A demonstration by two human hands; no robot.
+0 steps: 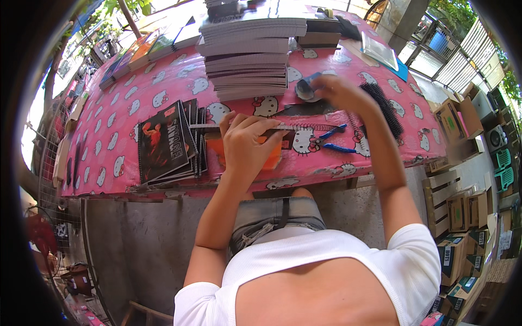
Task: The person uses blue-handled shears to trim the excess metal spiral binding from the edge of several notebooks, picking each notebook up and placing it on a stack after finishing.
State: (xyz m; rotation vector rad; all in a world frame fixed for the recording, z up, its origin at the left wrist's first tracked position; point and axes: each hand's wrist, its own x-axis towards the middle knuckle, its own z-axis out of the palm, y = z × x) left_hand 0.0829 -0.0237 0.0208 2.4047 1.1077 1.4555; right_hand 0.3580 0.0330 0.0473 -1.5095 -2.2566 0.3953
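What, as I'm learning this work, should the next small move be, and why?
Perhaps bring the right hand to the wire coil: the left hand is at the pale strip, the coil stretches out to that hand's right, and the right hand, blurred, is by the round grey-and-blue object.

Left hand (pixel 247 139) curled, right hand (pixel 347 93) blurred

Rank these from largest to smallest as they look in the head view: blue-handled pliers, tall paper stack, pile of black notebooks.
1. Tall paper stack
2. Pile of black notebooks
3. Blue-handled pliers
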